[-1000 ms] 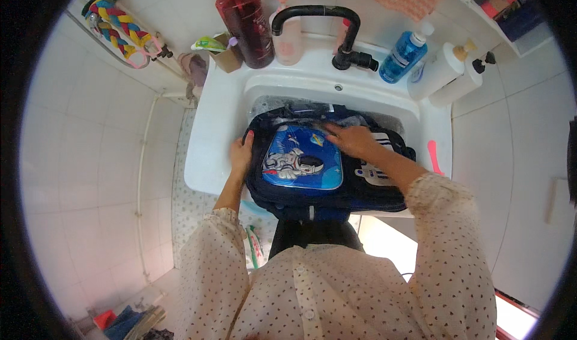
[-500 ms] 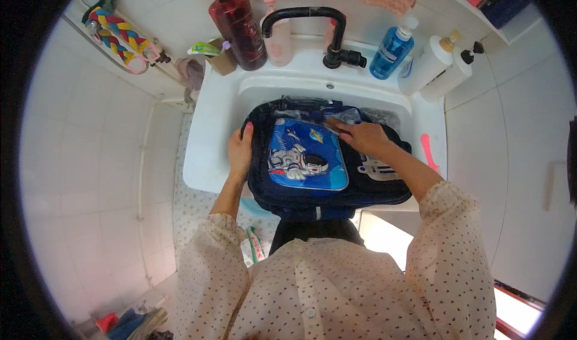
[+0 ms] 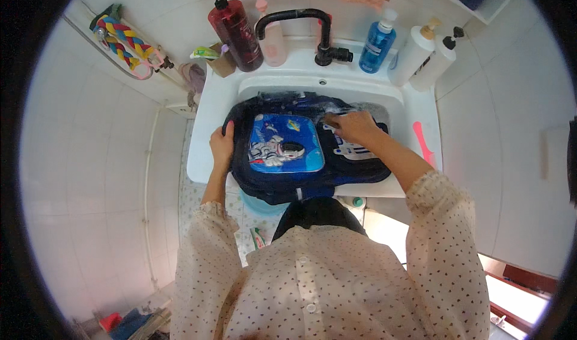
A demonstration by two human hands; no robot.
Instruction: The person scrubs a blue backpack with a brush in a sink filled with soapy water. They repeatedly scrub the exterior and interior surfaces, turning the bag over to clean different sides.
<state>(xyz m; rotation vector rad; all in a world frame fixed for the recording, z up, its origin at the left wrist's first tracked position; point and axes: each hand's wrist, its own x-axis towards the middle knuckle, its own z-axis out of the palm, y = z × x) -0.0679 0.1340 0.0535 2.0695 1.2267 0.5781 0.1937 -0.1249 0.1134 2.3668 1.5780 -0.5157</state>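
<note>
A wet dark navy backpack [image 3: 240,180] lies in the white sink [image 3: 201,153] and overhangs its front rim. On it are a blue astronaut panel [image 3: 285,143] and, to the right, a white patch [image 3: 354,152] partly behind my right forearm. My left hand [image 3: 223,144] grips the bag's left edge, thumb on top. My right hand [image 3: 356,127] is closed round a small brown brush [image 3: 329,121], pressed to the fabric just right of the astronaut panel; its bristles are hard to see. Whitish suds show beside the brush.
A black tap [image 3: 324,45] arches over the sink's back. Pump bottles stand along the back rim: dark red [image 3: 235,36], blue [image 3: 377,48] and white [image 3: 413,54] among them. A pink handle-like item [image 3: 422,141] lies on the right rim. Below sits a light-blue basin [image 3: 258,206].
The backpack has slid left in the sink along with my left hand. My right hand and the brush have moved off the astronaut panel's upper corner to the fabric right of it.
</note>
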